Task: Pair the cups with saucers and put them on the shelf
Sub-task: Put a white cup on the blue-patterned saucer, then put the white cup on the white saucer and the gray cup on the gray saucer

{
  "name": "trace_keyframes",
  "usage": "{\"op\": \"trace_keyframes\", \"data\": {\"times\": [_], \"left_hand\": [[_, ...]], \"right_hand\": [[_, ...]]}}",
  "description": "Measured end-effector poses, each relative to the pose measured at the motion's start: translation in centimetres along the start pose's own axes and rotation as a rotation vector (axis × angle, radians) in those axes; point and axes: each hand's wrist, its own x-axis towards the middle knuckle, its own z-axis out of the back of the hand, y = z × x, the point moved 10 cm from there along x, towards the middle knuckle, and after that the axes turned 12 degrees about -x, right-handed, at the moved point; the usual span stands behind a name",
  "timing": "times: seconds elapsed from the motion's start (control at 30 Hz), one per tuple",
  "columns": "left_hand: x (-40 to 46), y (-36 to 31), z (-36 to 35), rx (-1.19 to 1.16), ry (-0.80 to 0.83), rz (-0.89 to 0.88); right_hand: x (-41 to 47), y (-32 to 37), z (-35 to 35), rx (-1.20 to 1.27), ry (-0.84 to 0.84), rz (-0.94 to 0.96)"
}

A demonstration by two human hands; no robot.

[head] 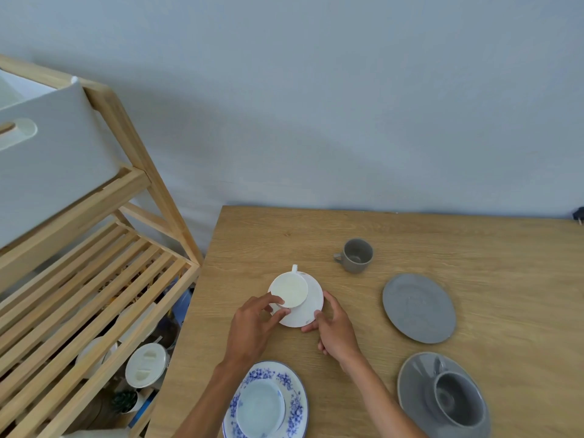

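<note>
A white cup (289,289) stands on a white saucer (308,306) near the table's left edge. My left hand (252,327) grips the saucer's near left rim, with the thumb and fingers beside the cup. My right hand (333,330) pinches the saucer's near right rim. A small grey cup (356,255) stands alone on the table, apart from an empty grey saucer (418,308). A larger grey cup (456,403) sits on a grey saucer (410,384) at the near right. A blue-flowered cup (260,407) sits on its matching saucer (295,393) at the near edge.
A slatted wooden shelf (104,298) stands left of the wooden table (474,235), with a white bin (53,159) on its upper level. Jars and a white lid (146,365) show below the slats. A grey wall stands behind.
</note>
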Motion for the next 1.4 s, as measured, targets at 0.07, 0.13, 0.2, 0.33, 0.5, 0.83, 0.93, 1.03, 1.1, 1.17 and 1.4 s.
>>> {"op": "trace_keyframes", "data": {"times": [0.07, 0.13, 0.2, 0.33, 0.5, 0.83, 0.93, 1.03, 1.1, 1.17, 1.4], "left_hand": [[0.0, 0.2, -0.2, -0.009, 0.002, -0.004], [0.1, 0.4, -0.3, -0.011, 0.009, -0.009], [0.2, 0.4, -0.4, -0.015, 0.021, -0.018], [0.1, 0.4, -0.3, -0.062, 0.005, -0.007], [-0.1, 0.6, -0.1, -0.061, -0.022, 0.015], [0.0, 0.6, -0.1, 0.030, 0.001, 0.005], [-0.2, -0.1, 0.3, 0.017, -0.004, 0.001], [-0.6, -0.6, 0.9, 0.018, -0.012, 0.013], [-0.9, -1.0, 1.5, 0.008, -0.024, 0.022], [-1.2, -1.9, 2.1, -0.001, -0.046, 0.016], [-3.0, -6.7, 2.6, -0.034, -0.090, -0.093]], "right_hand": [[0.0, 0.0, 0.0, 0.002, -0.001, 0.001], [0.1, 0.0, -0.1, 0.002, -0.001, 0.001], [0.1, 0.1, -0.1, 0.006, -0.001, 0.002], [0.2, 0.4, -0.2, 0.004, 0.004, 0.003], [0.1, 0.7, -0.3, 0.013, -0.003, 0.002], [0.0, 0.9, 0.0, 0.004, -0.005, 0.015], [-0.3, 0.9, 0.5, -0.005, -0.016, 0.019], [-1.0, 1.3, 1.2, -0.011, -0.031, 0.037], [-1.4, 1.7, 1.7, -0.008, -0.039, 0.045], [-1.8, 2.1, 2.2, 0.001, -0.041, 0.051], [-5.0, 3.6, 5.0, 0.016, -0.057, 0.102]]}}
